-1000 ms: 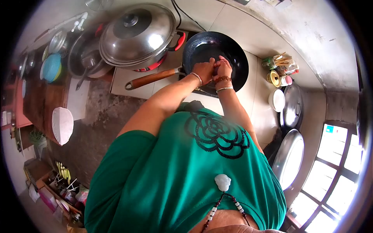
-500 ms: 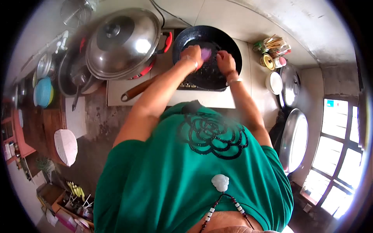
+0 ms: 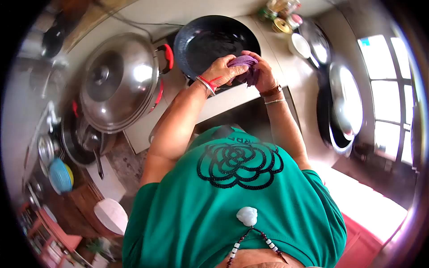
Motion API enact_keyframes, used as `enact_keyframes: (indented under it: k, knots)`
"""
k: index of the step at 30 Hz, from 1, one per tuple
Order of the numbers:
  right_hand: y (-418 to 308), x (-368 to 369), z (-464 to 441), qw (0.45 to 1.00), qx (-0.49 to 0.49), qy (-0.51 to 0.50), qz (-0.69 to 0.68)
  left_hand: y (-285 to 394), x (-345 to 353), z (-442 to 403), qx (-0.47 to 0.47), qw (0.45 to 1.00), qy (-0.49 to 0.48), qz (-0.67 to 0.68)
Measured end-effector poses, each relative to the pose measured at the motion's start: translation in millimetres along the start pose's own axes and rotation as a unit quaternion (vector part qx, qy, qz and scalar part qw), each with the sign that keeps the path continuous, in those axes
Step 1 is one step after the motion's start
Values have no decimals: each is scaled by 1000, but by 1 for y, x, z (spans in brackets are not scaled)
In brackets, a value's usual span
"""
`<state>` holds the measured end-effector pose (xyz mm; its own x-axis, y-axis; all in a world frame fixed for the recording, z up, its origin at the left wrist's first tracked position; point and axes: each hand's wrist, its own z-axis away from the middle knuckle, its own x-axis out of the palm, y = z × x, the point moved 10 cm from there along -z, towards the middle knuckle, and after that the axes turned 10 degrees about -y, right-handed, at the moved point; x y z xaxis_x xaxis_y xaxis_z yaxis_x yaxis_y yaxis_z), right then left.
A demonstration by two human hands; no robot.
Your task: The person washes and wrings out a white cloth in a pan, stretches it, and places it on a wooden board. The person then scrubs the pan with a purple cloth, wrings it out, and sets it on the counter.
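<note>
A bunched purple cloth (image 3: 251,78) is held between my two hands, over the near edge of the black wok (image 3: 190,49). My left hand (image 3: 218,72) grips the cloth from its left side, fingers closed. On the other side, my right hand (image 3: 267,77) has its fingers wrapped round the cloth, part of which hangs down from the grip. The wok sits on the stove, its dark inside looking wet and shiny. My left forearm hides most of the wok's handle.
Left of the wok stands a large pot with a domed steel lid (image 3: 118,82) and a red handle (image 3: 168,58). A white bowl (image 3: 299,46), a yellow-rimmed jar (image 3: 281,25) and several pan lids are on the right. Blue bowls (image 3: 61,175) are at far left.
Both hands have come out of the wok's middle toward me and together. The cloth, earlier in my left hand inside the wok, is now in both hands. The view has turned.
</note>
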<state>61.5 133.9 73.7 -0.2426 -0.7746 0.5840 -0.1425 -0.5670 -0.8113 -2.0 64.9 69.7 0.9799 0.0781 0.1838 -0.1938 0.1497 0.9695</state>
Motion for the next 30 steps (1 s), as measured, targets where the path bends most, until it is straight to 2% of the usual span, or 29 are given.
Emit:
enact_keyframes:
  k: [1, 3, 5, 7, 9, 11, 13, 15, 17, 19, 20, 21, 24, 25, 27, 28, 30]
  knots:
    - [-7, 1, 13, 999, -26, 26, 20, 0, 6, -2, 19, 1000, -1, 0]
    - [-6, -15, 39, 994, -20, 76, 77, 3, 14, -5, 68, 992, 14, -106]
    - [-3, -17, 68, 991, 3, 106, 80, 0, 29, -2, 33, 995, 11, -90]
    - [0, -22, 95, 985, 23, 142, 92, -12, 41, -4, 10, 991, -28, -132]
    - [1, -23, 116, 985, 21, 150, 85, -18, 54, -2, 10, 990, -37, -137]
    - [1, -25, 135, 981, 2, 182, 74, -24, 72, 3, -3, 996, -81, -29]
    - [6, -30, 153, 979, 3, 189, 83, -30, 89, 9, -38, 994, -97, 25]
    - [15, -37, 184, 973, 17, 209, 101, -32, 109, 9, 10, 994, -111, 21]
    - [19, -42, 223, 964, 25, 240, 108, -42, 138, 18, -20, 989, -144, 30]
    - [21, -48, 268, 936, 75, 254, 231, -56, 169, 28, -45, 987, -157, -10]
    - [19, -48, 290, 932, 72, 262, 240, -49, 187, 32, -14, 979, -158, -126]
    - [10, -41, 308, 936, -1, 261, 235, -53, 205, 35, -9, 968, -178, -178]
    - [-3, -27, 364, 919, -32, 296, 257, -59, 255, 43, 38, 946, -208, -245]
    - [-2, -30, 380, 925, -92, 291, 224, -49, 273, 51, 65, 933, -217, -278]
    - [-8, -25, 410, 920, -143, 300, 209, -59, 298, 53, 105, 934, -224, -259]
    - [-7, -21, 421, 932, -160, 285, 158, -64, 311, 58, 86, 941, -241, -221]
    - [-7, -16, 442, 930, -187, 291, 126, -64, 333, 68, 104, 933, -253, -235]
